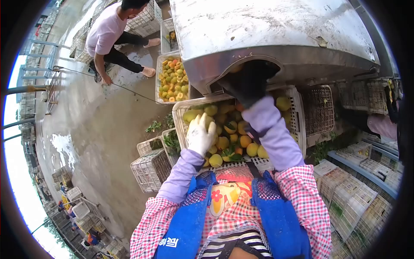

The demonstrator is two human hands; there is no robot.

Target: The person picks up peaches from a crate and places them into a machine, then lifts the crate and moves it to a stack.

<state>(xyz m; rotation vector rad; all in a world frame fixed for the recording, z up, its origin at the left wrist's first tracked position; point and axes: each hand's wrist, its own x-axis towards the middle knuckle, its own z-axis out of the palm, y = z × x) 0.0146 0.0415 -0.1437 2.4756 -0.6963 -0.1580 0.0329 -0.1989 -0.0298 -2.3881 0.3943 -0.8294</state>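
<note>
A white plastic crate (183, 105) full of yellow-green and orange peaches (252, 149), with some leaves among them, stands right in front of me. My left hand (201, 134), in a white glove, lies over peaches at the crate's left side, its fingers stretched and a little apart. In a black glove, my right hand (250, 82) reaches into the dark rounded opening of a metal machine (276, 30) above the crate. Its fingers are blurred and lost in shadow, so what they touch is hidden. A yellowish patch shows just inside the opening.
Another crate (158, 93) of cut peaches (173, 80) stands beyond, left of the machine. A person (105, 32) in a light shirt walks there, holding a thin cord or hose. Stacked crates (151, 170) stand at left, more crates (345, 194) at right. The concrete floor (95, 142) looks wet.
</note>
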